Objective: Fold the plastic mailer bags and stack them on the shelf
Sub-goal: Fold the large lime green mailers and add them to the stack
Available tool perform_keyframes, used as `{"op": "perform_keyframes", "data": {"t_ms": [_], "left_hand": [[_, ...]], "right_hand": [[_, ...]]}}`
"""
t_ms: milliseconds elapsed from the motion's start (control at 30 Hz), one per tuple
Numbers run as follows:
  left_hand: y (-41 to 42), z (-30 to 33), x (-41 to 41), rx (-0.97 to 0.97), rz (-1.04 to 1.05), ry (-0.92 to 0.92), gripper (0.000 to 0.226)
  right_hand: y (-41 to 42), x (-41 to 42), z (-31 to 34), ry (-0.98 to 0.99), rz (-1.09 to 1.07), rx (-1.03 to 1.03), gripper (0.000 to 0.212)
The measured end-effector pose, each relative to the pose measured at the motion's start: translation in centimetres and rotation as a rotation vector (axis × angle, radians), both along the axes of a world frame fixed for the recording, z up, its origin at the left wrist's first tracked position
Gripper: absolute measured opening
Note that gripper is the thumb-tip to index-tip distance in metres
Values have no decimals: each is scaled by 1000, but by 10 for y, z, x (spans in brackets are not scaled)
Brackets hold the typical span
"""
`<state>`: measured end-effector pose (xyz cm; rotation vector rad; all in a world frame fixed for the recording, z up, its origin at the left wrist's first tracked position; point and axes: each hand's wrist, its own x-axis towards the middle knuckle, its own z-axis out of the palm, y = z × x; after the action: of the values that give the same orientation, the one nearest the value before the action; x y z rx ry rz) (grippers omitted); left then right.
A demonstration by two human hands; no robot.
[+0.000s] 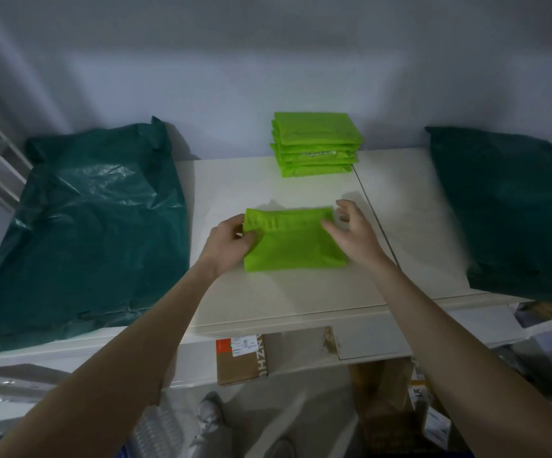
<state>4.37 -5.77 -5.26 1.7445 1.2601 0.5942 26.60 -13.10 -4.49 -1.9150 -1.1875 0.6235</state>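
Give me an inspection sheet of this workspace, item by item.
Surface: white shelf top, seam right of centre.
Job's things: folded lime-green plastic mailer at centre; stack of folded lime-green mailers behind it by the wall.
Clutter: dark green plastic bags, left and right.
Grip: left hand pinches the mailer's left edge; right hand open at its right edge.
Cables: nothing seen.
Surroundings: cardboard box below the shelf.

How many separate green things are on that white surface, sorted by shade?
Bright lime green: 2, the folded mailer under both hands and the stack of folded mailers behind it.
Dark green: 2, the large bag on the left and the large bag on the right.
Total: 4
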Motion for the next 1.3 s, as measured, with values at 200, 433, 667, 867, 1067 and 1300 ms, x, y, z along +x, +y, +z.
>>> {"op": "perform_keyframes", "data": {"t_ms": [200,433,667,867,1067,1300], "left_hand": [[2,3,2,-27,-76,-8,26],[10,-5,6,79,-17,110,31],[11,0,11,150,20,78,34],[9,-2,19,293,152,34,50],[-3,12,36,-18,259,-194,67],[-12,17,51,-411,275,-472,54]], "right_hand": [[18,2,1,-58,193,-145,69],[40,-10,18,-405,366,-281,72],[47,-10,16,-423,282,-377,58],[34,-4,5,101,84,-201,23],[20,-7,1,746,-234,44,20],[15,-28,4,1200,-280,269,39]]}}
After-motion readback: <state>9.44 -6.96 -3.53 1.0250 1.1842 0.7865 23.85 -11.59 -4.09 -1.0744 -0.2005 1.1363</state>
